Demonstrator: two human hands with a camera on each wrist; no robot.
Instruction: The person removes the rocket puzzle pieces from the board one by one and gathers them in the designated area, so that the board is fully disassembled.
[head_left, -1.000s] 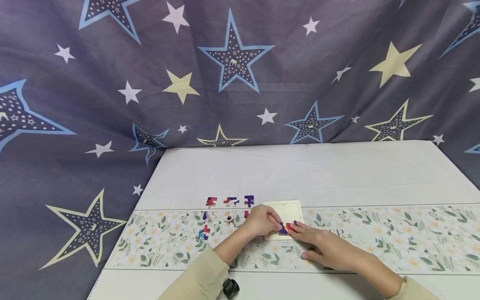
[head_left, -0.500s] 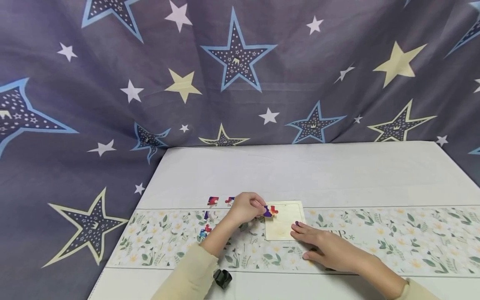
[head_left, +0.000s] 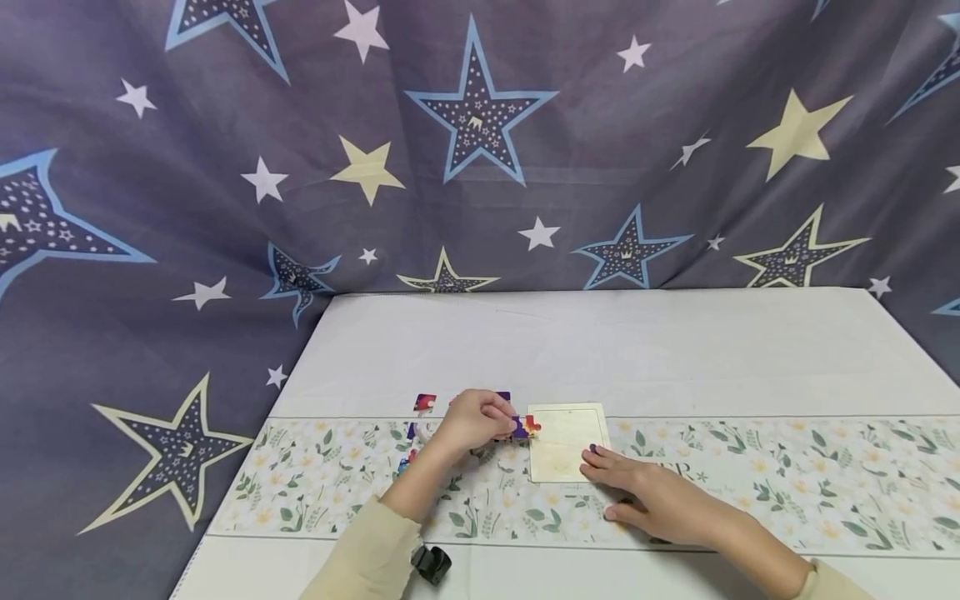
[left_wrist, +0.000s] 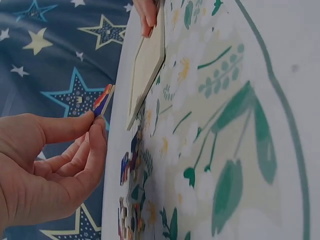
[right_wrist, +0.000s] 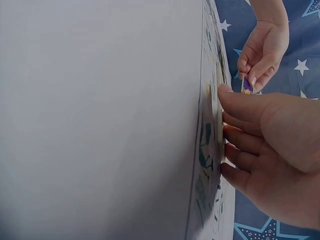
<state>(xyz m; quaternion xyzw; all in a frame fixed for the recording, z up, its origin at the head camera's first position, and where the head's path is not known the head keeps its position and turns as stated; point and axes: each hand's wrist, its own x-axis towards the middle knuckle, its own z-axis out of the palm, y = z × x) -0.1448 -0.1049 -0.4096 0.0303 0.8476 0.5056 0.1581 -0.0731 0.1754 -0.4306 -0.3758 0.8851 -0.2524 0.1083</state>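
Thumb and index finger of my left hand [head_left: 476, 423] pinch a purple, red and yellow jigsaw piece [head_left: 527, 427], raised above the table just past the left edge of a pale wooden puzzle board [head_left: 562, 425]. In the left wrist view the jigsaw piece [left_wrist: 103, 100] is tilted, its thin pale edge showing. My right hand [head_left: 648, 492] rests at the board's lower right side with fairly straight fingers on its edge. A small purple bit [head_left: 594, 447] peeks out by those fingertips; the rest of it is hidden under them.
Several loose jigsaw pieces, among them a red one [head_left: 425, 403], lie left of the board, partly hidden behind my left hand. Under everything runs a floral strip [head_left: 315, 483] across the white table [head_left: 600, 350]. A star-patterned curtain [head_left: 300, 200] hangs behind. A black device [head_left: 431, 565] sits by my left sleeve.
My left hand has lifted the jigsaw piece off the board's lower part and carried it left, past the board's left edge. My right hand has stayed at the board's right side.
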